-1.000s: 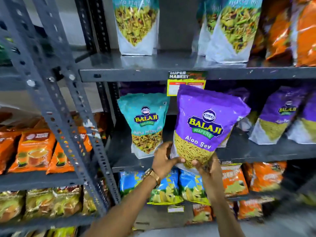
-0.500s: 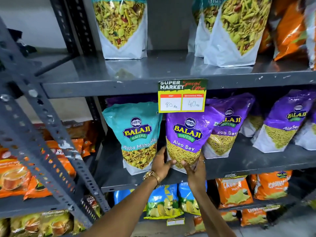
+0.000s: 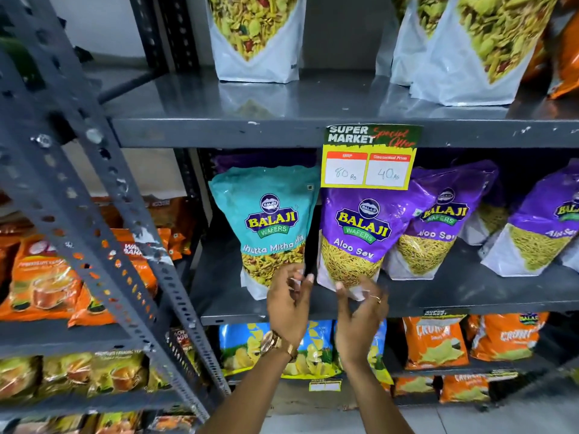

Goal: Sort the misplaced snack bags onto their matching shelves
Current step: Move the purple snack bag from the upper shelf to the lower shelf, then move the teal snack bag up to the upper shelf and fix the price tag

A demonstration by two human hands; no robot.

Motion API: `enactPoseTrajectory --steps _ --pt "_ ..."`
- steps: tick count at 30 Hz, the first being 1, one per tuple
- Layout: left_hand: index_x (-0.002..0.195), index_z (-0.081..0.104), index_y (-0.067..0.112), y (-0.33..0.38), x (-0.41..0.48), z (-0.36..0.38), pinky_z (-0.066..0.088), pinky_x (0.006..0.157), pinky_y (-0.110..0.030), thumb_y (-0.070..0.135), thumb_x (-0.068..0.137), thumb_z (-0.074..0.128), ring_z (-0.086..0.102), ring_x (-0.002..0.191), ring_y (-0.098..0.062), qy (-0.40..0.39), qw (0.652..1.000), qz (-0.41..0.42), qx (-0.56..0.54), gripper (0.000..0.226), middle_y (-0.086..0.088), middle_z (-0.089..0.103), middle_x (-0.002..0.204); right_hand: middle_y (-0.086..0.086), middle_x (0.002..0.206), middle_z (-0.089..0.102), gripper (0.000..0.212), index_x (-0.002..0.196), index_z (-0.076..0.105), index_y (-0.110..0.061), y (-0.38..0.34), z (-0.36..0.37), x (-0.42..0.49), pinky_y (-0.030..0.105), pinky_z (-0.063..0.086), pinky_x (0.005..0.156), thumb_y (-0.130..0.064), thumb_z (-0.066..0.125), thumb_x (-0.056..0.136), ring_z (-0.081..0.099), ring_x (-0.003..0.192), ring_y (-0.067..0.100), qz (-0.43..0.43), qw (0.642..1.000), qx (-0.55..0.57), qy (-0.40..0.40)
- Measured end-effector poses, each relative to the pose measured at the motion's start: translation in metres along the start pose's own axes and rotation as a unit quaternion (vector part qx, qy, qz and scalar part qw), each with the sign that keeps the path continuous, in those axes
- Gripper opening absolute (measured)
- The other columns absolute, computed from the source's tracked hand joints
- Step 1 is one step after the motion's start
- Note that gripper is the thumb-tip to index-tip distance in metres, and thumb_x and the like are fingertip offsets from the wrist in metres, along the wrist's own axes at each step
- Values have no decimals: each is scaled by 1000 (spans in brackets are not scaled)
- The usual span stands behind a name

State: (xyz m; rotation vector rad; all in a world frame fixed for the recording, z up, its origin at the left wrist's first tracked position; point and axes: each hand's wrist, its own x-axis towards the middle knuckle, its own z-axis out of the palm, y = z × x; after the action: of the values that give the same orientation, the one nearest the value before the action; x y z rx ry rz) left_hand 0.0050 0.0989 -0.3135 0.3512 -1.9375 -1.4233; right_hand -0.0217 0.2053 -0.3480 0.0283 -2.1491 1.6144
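Observation:
A purple Aloo Sev bag (image 3: 360, 233) stands upright on the middle shelf (image 3: 454, 296), beside other purple Aloo Sev bags (image 3: 435, 227) to its right. Left of it stands a teal Khatta Mitha Mix bag (image 3: 269, 220). My left hand (image 3: 288, 305) is open with fingers spread, in front of the gap between the teal and purple bags. My right hand (image 3: 360, 314) is open too, fingertips just at the purple bag's bottom edge without gripping it. The upper shelf (image 3: 219, 133) holds mix bags (image 3: 257, 36) with white bottoms.
A price tag (image 3: 369, 158) hangs from the upper shelf edge over the purple bag's top. Blue chip bags (image 3: 247, 343) and orange bags (image 3: 435, 343) fill the shelf below. A slanted grey rack post (image 3: 103, 220) and orange tea packs (image 3: 40, 277) stand at left.
The purple Aloo Sev bag went from my two hands onto the middle shelf. Both hands have let go and drawn slightly back and down; the view has moved closer.

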Motion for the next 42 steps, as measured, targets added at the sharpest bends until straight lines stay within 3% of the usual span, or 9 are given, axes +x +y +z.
enactPoseTrajectory --steps 2,5,7,10,16,23,27,33,42 --pt "107 52 23 -2 2 -13 45 70 -21 34 81 69 51 78 -13 83 996 2 12 33 0 54 91 11 110 61 24 110 60 -16 -15 11 -7 30 52 91 -31 61 91 62 103 29 -2 995 38 -97" --pt "123 42 15 -6 16 -28 38 82 -30 53 68 70 43 98 -18 170 982 -47 70 73 -5 45 106 5 122 60 53 125 58 -13 -29 36 -2 17 47 92 -52 54 88 62 111 23 18 978 55 -201" --pt "137 30 14 -12 28 -38 37 93 -36 66 59 67 40 118 -25 153 982 -80 78 101 -15 42 128 1 136 52 87 140 46 -8 -34 53 7 34 44 106 -71 48 79 54 127 22 43 970 61 -231" --pt "149 12 18 -19 41 -53 30 107 -31 62 55 75 30 140 -23 62 992 -111 17 121 -10 26 155 12 150 48 72 148 35 -8 -39 73 22 42 40 112 -46 57 90 47 137 25 142 945 126 -268" --pt "145 30 7 -23 41 -74 38 105 -29 14 73 79 43 135 -28 2 990 -128 64 88 -11 47 145 8 137 58 80 144 40 -12 -46 79 24 10 52 80 -41 64 74 61 113 12 171 910 185 -329" --pt "121 54 -1 -15 19 -94 45 86 -39 6 74 76 55 113 -39 12 981 -120 151 52 -25 59 117 -3 105 66 37 124 52 -10 -58 64 6 15 54 74 -2 61 89 63 97 15 163 905 185 -347" --pt "120 57 3 -4 1 -109 48 90 -42 -1 76 72 57 111 -39 -4 983 -107 147 47 -24 60 118 14 117 65 38 120 53 -17 -57 47 -17 44 50 98 -2 65 87 60 114 31 161 917 162 -328" --pt "120 56 13 20 -38 -134 51 94 -52 4 69 72 59 114 -34 -69 991 -74 91 54 -15 67 119 17 125 67 47 128 53 -9 -76 -8 -58 48 51 100 -8 69 85 63 115 30 154 935 150 -281" --pt "129 49 11 135 -44 -183 50 88 -9 -5 69 78 57 96 14 -164 986 4 14 69 5 63 116 -12 101 64 41 116 50 -36 -172 -90 -77 23 49 85 -34 71 80 59 96 -2 -8 967 127 -222"
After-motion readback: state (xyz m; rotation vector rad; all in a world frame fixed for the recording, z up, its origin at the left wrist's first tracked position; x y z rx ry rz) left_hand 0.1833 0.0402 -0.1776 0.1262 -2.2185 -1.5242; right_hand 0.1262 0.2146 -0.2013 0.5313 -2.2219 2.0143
